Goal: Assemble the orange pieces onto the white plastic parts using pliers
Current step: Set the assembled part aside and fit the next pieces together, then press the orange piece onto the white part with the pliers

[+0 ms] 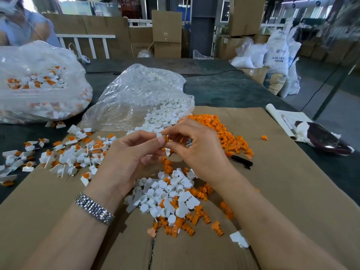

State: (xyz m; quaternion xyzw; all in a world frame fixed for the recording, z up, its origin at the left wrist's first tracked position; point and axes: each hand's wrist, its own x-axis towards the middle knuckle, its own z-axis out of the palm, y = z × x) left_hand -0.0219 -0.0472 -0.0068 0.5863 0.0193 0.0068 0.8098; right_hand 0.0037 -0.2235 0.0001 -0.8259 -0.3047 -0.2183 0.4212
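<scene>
Head view: your two hands meet above a cardboard sheet [272, 191] on the tabletop. Your left hand [128, 156] pinches a white part [159, 135] at the fingertips; your right hand [196, 147] pinches an orange piece [166, 138] against it — both hands curled tight around their pieces. Loose white parts [165, 193] and orange pieces [224, 133] lie heaped below and behind. The pliers [240, 160] lie unused on the cardboard, just right of your right hand. Likely risks: the piece seats crooked if pressed by fingers alone, or slips and drops into the heap — both pieces are small and smooth.
</scene>
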